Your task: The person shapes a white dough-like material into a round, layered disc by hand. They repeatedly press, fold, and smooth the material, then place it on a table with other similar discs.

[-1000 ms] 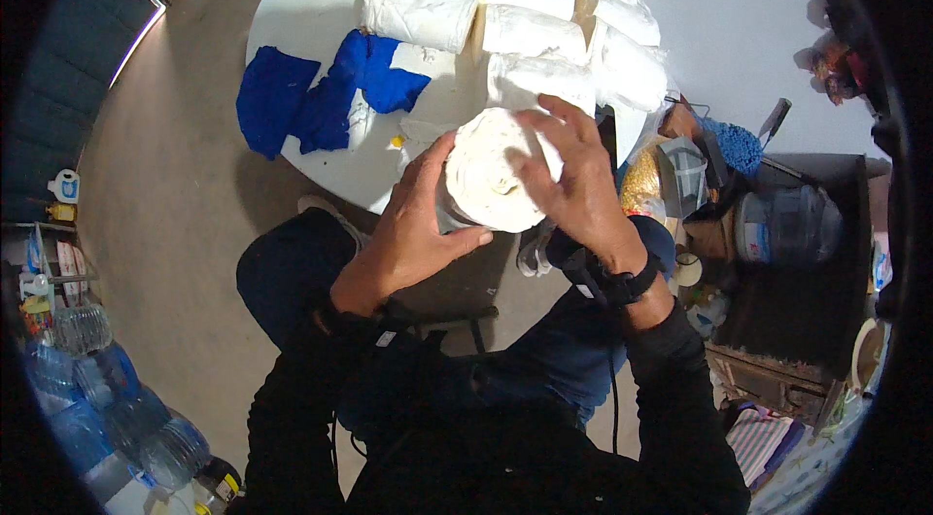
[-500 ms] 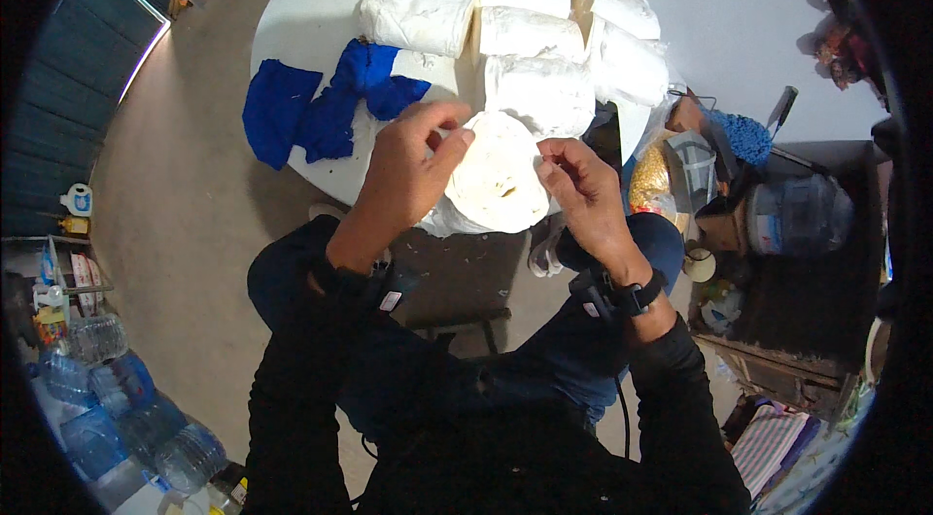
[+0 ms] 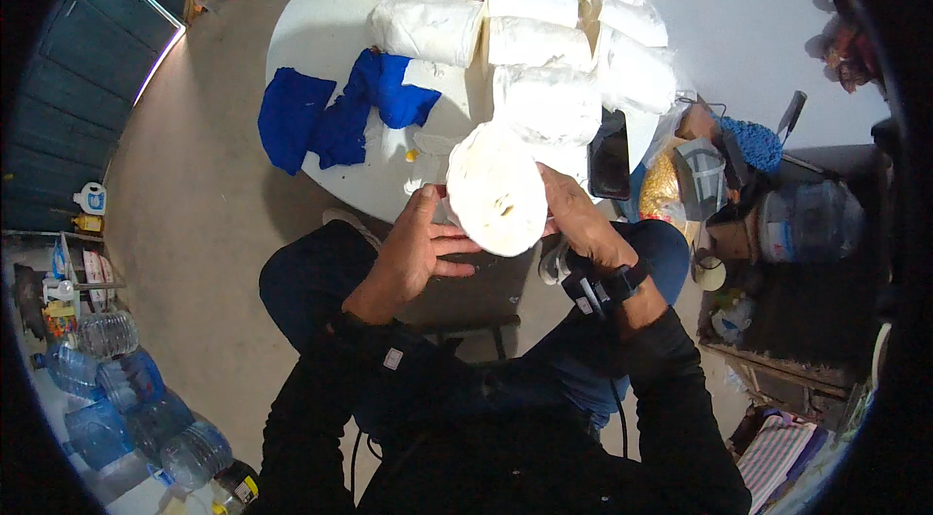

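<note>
A white roll [image 3: 498,189] faces up with its round end, which has a small hole near the middle. It hangs over the near edge of the white round table [image 3: 303,39]. My right hand [image 3: 586,222] grips the roll's right side, its fingertips partly hidden behind it. On the other side my left hand [image 3: 413,255] has its fingers spread, close beside the roll's lower left; whether they touch it I cannot tell. Several similar white rolls, such as the nearest roll [image 3: 547,104], lie in rows beyond my hands.
Blue cloth pieces [image 3: 296,117] lie on the table's left, and a dark phone [image 3: 609,157] at its right. Beyond the right edge are a bag of yellow grains [image 3: 661,189] and a large water bottle [image 3: 807,216]. Several clear bottles [image 3: 160,423] stand at lower left.
My left hand has moved down from the roll's upper left and its fingers have spread. The right hand has shifted lower around the roll's side. The view has shifted slightly.
</note>
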### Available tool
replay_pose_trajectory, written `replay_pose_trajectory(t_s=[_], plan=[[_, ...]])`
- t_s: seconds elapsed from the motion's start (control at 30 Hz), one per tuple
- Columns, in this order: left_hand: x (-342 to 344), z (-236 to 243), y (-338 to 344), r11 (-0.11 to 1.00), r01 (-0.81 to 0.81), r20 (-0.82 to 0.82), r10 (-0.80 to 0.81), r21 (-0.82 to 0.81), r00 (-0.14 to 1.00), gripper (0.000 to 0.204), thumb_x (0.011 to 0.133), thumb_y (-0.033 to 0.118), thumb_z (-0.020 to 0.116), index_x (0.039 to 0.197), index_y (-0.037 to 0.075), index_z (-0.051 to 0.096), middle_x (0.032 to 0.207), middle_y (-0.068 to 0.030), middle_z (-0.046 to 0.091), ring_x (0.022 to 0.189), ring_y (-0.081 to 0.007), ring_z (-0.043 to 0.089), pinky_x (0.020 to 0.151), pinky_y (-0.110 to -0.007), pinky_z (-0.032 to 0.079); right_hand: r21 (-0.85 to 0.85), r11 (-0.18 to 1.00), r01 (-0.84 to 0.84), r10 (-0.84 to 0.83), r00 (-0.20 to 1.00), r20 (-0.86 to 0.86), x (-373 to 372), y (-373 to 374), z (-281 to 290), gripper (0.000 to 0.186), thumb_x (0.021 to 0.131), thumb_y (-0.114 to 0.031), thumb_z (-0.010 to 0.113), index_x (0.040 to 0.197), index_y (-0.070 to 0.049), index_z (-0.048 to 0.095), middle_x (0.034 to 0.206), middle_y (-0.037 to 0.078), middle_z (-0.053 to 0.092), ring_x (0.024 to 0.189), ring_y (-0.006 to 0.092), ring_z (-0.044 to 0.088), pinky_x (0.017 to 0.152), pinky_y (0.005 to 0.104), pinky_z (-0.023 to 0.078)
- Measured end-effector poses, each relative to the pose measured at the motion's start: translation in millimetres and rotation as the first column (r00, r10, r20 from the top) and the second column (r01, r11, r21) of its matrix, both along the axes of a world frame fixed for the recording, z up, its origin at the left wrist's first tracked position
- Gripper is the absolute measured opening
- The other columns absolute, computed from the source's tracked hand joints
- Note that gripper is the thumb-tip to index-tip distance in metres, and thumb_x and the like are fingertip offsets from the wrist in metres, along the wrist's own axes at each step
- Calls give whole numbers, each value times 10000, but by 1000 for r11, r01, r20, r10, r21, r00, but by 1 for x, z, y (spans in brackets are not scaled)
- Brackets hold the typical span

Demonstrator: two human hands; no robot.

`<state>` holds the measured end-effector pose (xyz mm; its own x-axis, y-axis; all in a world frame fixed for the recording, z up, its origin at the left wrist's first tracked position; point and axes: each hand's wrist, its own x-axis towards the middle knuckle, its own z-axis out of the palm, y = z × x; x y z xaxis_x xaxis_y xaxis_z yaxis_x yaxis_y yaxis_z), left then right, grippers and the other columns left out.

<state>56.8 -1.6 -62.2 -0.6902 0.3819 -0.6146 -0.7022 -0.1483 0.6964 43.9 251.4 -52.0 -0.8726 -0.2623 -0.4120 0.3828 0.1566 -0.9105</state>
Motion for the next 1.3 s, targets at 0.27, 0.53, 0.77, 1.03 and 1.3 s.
replay_pose_trajectory(t_s=[0.27, 0.53, 0.77, 1.03, 1.3], plan=[[-18, 32, 5, 953, -190, -639, 300, 237, 708, 757, 860, -45, 659, 1498, 56, 265, 1464, -188, 449, 1369, -275, 483, 1147, -406, 395, -292, 956, 8, -119, 923, -366, -6, -23, 46, 559, 1023, -300, 635, 1492, -120, 391, 1433, 68, 476, 1273, 148, 475, 1017, 319, 461], [-39, 17, 1, 975, -166, -901, -64, -149, 430, 918, 820, -130, 649, 1586, 36, 170, 1602, -237, 322, 1500, -322, 348, 1242, -445, 276, -383, 923, -26, -123, 925, -360, -17, -28, 34, 870, 890, 6, 697, 1622, -90, 235, 1587, 107, 400, 1479, 212, 354, 1167, 393, 362], [-22, -11, -4, 965, -166, -774, -54, -203, 631, 766, 843, -122, 573, 1534, 36, 285, 1465, -196, 448, 1424, -319, 451, 1204, -453, 350, -380, 925, 1, -125, 945, -302, -9, -24, 10, 645, 916, -14, 654, 1523, -46, 439, 1468, 76, 533, 1391, 210, 459, 1168, 379, 357], [-35, 28, -8, 878, -294, -825, -175, -378, 538, 632, 873, 164, 655, 1469, 45, 479, 1376, -142, 573, 1252, -253, 540, 1033, -428, 441, 94, 979, 180, -134, 920, -369, -10, -17, 29, 304, 1004, -152, 597, 1289, -48, 613, 1180, 28, 632, 1085, 138, 575, 986, 294, 458], [-51, 35, -11, 891, -241, -835, -224, -385, 502, 421, 936, 114, 608, 1348, 30, 616, 1293, -140, 669, 1134, -226, 643, 965, -340, 496, 156, 960, 234, -144, 887, -440, -11, -22, 38, 202, 970, -44, 602, 1171, -39, 628, 1021, -7, 625, 909, 104, 585, 834, 266, 488]])
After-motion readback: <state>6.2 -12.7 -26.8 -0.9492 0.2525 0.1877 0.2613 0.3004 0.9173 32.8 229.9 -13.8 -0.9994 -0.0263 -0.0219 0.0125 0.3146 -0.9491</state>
